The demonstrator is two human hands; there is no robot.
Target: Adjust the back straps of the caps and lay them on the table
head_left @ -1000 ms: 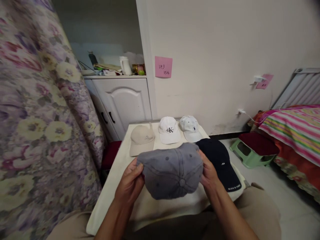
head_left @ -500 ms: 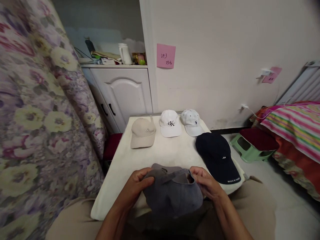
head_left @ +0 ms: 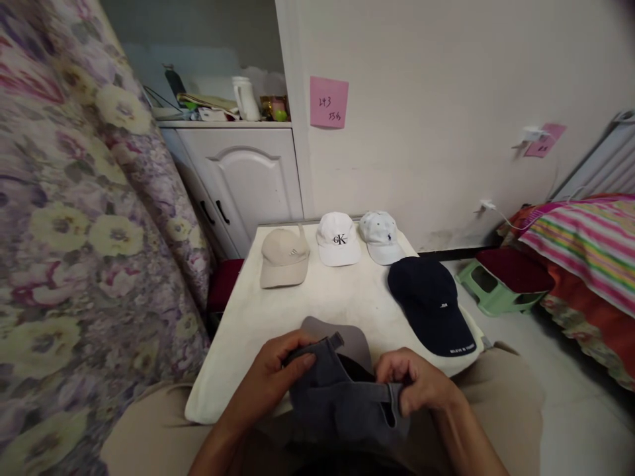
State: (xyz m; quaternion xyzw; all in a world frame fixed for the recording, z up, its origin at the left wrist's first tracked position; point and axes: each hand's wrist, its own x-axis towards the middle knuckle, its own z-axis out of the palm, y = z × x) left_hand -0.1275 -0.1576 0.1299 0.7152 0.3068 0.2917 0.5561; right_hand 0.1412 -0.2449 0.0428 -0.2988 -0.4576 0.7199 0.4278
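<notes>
A dark grey baseball cap (head_left: 342, 410) is between my hands at the near edge of the table, its brim pointing away from me. My left hand (head_left: 272, 373) pinches the cap's left back edge, close to a loose strap end. At the right, my right hand (head_left: 414, 380) grips the back edge beside the strap opening, thumb and fingers closed on the fabric. The back strap hangs apart, leaving a gap at the rear. To the right lies a navy cap (head_left: 426, 301). Farther back sit a beige cap (head_left: 284, 254), a white cap (head_left: 338, 235) and a pale blue cap (head_left: 381, 231).
A cream-covered table (head_left: 238, 344) is in front of me. Beyond stand a white cabinet (head_left: 258, 172) and a wall with a pink note (head_left: 329, 102). A floral curtain (head_left: 99, 264) hangs at left. A green stool (head_left: 496, 297) and a bed (head_left: 590, 258) are at right.
The grey cap's back strap, joined across the opening before, is now apart. My right hand has moved slightly down, and the back of the cap has spread open.
</notes>
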